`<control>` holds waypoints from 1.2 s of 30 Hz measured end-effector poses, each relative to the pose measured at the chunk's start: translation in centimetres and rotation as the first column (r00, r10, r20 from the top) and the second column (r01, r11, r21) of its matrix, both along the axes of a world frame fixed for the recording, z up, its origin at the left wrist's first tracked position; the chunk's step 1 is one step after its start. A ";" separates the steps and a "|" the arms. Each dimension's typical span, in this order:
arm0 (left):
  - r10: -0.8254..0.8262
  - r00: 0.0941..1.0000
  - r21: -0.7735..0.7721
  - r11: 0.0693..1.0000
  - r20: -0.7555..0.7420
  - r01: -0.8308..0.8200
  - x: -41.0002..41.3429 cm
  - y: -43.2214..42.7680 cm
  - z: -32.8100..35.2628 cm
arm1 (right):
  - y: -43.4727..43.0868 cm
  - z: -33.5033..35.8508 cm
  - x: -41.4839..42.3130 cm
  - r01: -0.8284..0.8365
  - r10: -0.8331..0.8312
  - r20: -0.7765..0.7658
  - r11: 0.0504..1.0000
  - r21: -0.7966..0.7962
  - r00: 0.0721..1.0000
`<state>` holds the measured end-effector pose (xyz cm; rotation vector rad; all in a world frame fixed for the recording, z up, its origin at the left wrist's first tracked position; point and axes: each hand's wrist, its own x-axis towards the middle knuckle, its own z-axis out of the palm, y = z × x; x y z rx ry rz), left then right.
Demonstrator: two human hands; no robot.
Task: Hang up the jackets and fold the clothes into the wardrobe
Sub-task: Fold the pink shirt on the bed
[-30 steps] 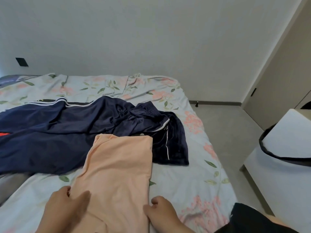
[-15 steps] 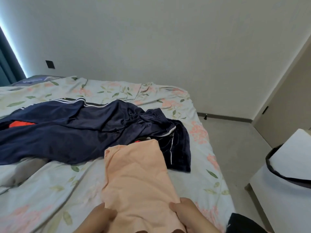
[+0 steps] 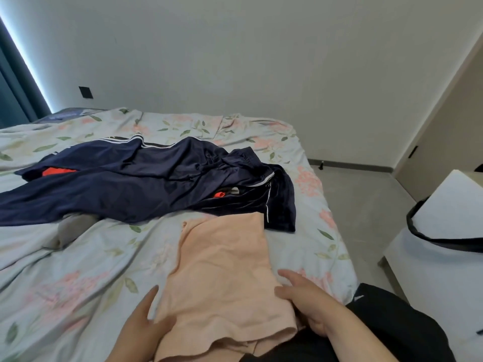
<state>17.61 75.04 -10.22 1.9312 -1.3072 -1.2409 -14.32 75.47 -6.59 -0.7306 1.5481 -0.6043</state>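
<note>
Left hand (image 3: pixel 146 317) and right hand (image 3: pixel 305 301) are laid flat, fingers unclenched, against opposite side edges of the peach garment (image 3: pixel 224 265), seemingly so the fold can be squared on the bed (image 3: pixel 78 270).

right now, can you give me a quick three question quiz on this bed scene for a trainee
1. True or false: the peach garment lies on the floor.
2. What lies just beyond it on the bed? A navy clothes, B a pillow, C a hanger.
3. How many hands touch the peach garment?
Key: 1 false, it is on the bed; 2 A; 3 two, the left hand and the right hand.
</note>
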 end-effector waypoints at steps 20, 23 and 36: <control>-0.390 0.918 -0.310 0.867 0.070 0.391 1.2 -3.5 4.6 | -0.4 1.4 -0.7 -0.106 0.096 -0.046 0.928 -0.358 0.994; -0.631 0.755 -0.127 0.746 0.179 0.654 1.7 -4.2 5.1 | -0.1 1.5 -1.1 -0.245 0.260 0.071 0.954 -0.172 0.963; 0.009 0.895 0.074 0.997 -0.447 0.027 0.5 -6.9 0.4 | -3.1 -1.3 -1.5 0.097 -0.069 0.216 0.988 -0.122 0.974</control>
